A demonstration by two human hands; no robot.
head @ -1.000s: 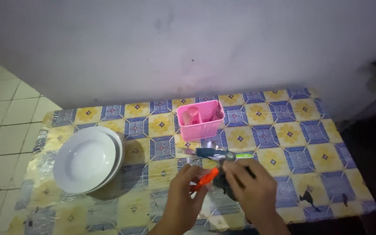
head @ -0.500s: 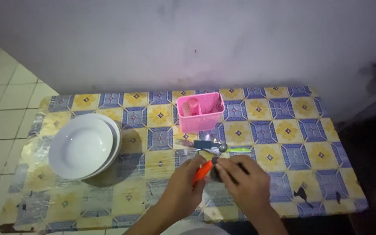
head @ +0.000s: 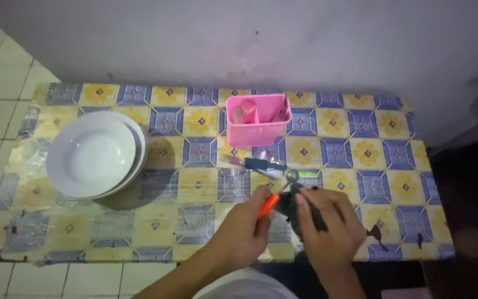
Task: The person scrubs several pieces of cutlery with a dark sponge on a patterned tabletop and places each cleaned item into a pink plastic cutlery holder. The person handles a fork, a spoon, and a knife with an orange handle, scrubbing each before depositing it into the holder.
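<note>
My left hand (head: 244, 230) grips the orange handle of a spoon (head: 276, 195), whose metal bowl points up and to the right. My right hand (head: 327, 227) holds a dark cloth (head: 290, 208) pressed against the spoon near its bowl. Both hands hover over the front middle of the table (head: 195, 182), which has a yellow and blue tiled cover. Just beyond the hands lie more utensils (head: 261, 165), one with a dark blue handle and one with a green handle.
A pink slotted plastic cutlery basket (head: 258, 119) stands at the back middle. White deep plates (head: 94, 154) are stacked on the left. A grey wall runs behind the table, a tiled floor lies at the left, and the right side is dark.
The view has shifted, so the table sits higher in the frame. My hands stay together on the spoon and cloth, and the spoon's bowl now shows above the cloth.
</note>
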